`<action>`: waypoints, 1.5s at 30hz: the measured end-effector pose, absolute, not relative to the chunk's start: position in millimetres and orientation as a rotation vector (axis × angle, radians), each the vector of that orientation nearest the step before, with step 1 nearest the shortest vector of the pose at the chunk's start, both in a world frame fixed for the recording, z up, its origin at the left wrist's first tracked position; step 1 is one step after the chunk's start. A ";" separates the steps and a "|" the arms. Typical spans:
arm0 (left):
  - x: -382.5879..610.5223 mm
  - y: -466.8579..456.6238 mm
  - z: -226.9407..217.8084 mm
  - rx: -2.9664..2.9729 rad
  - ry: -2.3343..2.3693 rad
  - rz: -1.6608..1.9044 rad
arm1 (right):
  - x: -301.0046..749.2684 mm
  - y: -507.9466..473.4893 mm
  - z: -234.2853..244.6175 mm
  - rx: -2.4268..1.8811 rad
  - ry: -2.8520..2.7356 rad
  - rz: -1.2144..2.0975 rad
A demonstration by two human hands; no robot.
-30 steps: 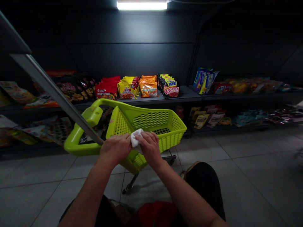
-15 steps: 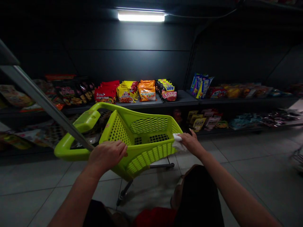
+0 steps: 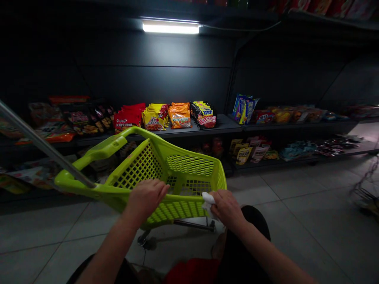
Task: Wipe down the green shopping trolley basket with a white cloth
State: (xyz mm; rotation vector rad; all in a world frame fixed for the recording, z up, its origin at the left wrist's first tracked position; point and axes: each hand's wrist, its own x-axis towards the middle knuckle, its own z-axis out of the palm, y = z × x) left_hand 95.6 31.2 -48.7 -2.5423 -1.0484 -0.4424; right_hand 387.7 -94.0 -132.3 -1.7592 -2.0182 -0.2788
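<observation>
A lime-green plastic shopping basket on wheels (image 3: 189,167) stands on the tiled floor in front of me. My left hand (image 3: 147,196) is curled over the basket's near rim, gripping it. My right hand (image 3: 226,206) is closed on a small white cloth (image 3: 207,198) and presses it against the near right corner of the basket. The basket's green handle (image 3: 97,146) sticks out to the left.
Dark shelves along the wall carry red, yellow and orange snack packets (image 3: 166,116) and blue packets (image 3: 243,108). A grey metal bar (image 3: 44,146) crosses the left foreground. A lit tube (image 3: 171,27) hangs above. Grey floor tiles (image 3: 296,205) spread to the right.
My right hand with the cloth has slid from the basket's far right rim back to its near right corner. The basket has turned slightly; my left hand has stayed on the near rim.
</observation>
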 end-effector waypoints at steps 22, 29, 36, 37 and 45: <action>50.3 0.4 -86.9 -2.698 -0.859 -0.436 | 444.7 -32.7 -94.4 -1.022 -2.792 0.155; 37.5 9.5 -88.8 -2.743 -0.787 -0.367 | 418.7 -80.1 -96.3 -0.998 -2.783 0.249; 44.9 31.6 -78.0 -2.872 -0.731 -0.345 | 410.4 -102.8 -107.4 -1.031 -2.685 0.281; 45.8 31.8 -76.8 -2.884 -0.732 -0.335 | 411.7 -106.9 -113.1 -1.019 -2.629 0.266; 63.6 12.4 -81.1 -2.744 -0.785 -0.219 | 423.7 -153.2 -191.9 -1.336 -1.507 0.050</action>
